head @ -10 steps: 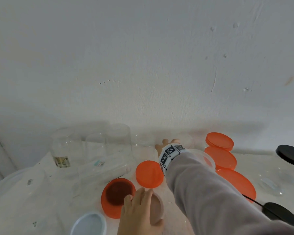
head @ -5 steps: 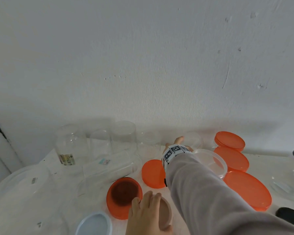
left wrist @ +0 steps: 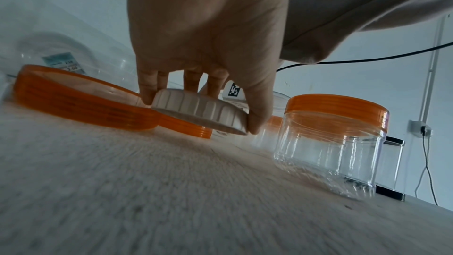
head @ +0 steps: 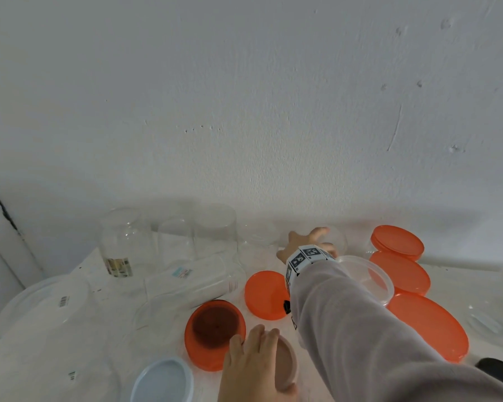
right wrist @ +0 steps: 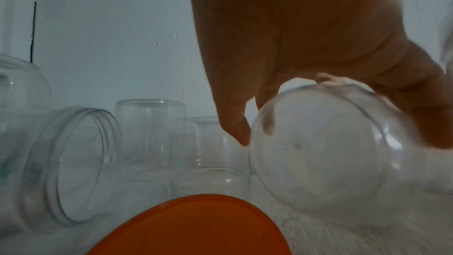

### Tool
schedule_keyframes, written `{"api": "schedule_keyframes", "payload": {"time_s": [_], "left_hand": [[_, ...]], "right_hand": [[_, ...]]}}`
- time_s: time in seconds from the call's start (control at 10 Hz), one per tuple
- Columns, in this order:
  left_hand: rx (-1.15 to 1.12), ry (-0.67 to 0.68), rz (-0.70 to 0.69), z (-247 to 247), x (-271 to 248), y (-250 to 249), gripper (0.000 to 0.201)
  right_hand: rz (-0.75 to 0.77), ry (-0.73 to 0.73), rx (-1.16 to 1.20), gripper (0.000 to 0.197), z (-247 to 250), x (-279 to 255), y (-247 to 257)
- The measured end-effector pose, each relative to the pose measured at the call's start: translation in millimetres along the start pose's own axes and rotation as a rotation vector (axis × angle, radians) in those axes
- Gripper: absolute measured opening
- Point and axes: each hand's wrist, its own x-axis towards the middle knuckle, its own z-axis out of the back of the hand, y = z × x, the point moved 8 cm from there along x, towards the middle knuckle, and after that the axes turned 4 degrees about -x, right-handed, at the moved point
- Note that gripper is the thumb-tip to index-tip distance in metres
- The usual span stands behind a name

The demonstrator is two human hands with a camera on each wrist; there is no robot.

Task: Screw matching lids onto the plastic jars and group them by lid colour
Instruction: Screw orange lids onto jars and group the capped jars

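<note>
My left hand [left wrist: 206, 46] pinched a ribbed pale-pink round lid [left wrist: 201, 111]; at one o'clock, my right hand [right wrist: 306, 46] gripped a small clear plastic jar [right wrist: 326, 152].

- We see a small round clear plastic jar [right wrist: 326, 154], smooth and glossy.
- The round beige plastic lid [left wrist: 201, 111] looks matt, with a ribbed rim.
- The flat orange plastic lids [head: 427, 323] look smooth, translucent and slightly shiny.
- The white counter [left wrist: 122, 191] has a rough, matt, grainy surface.
- The grey sleeve [head: 360, 329] is soft matt cloth.
- The white wall [head: 244, 97] is matt, pitted plaster.
</note>
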Motion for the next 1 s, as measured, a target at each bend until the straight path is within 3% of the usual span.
{"api": "schedule_keyframes", "payload": {"time_s": [0.2, 0.3, 0.4, 0.6, 0.7, 0.8, 0.9, 1.0], "left_hand": [[-0.023, 0.036, -0.016, 1.9, -1.1, 2.8, 0.095], [-0.02, 0.084, 0.014, -4.7, -1.1, 7.0, 0.099], [-0.044, 0.039, -0.031, -15.5, -0.5, 15.1, 0.087], [-0.049, -0.05, -0.06, -10.2, -8.8, 17.9, 0.083], [-0.136, -0.069, -0.04, -3.4, -12.1, 20.6, 0.08], [-0.252, -0.077, 0.013, 5.3, -16.4, 22.5, 0.08], [-0.335, -0.107, 0.062, 16.2, -17.4, 21.4, 0.077], [-0.347, -0.115, 0.1, 25.0, -13.1, 16.8, 0.072]], "right_hand": [[0.067, -0.068, -0.022, 0.041, 28.5, -5.0, 3.8], [0.098, -0.088, 0.102, 0.059, 46.2, -5.8, -1.6], [0.124, -0.054, 0.453, 0.07, 61.0, -3.0, -19.0], [0.111, 0.026, 1.143, 0.053, 75.3, -10.9, -59.3], [0.038, 0.172, 1.382, 0.042, 68.8, -25.2, -74.0], [0.06, 0.397, 1.645, 0.035, 60.8, -46.9, -78.9], [0.193, 0.553, 1.727, 0.008, 56.3, -68.6, -87.0], [0.127, 0.797, 1.9, 0.014, 38.2, -85.4, -105.5]]}}
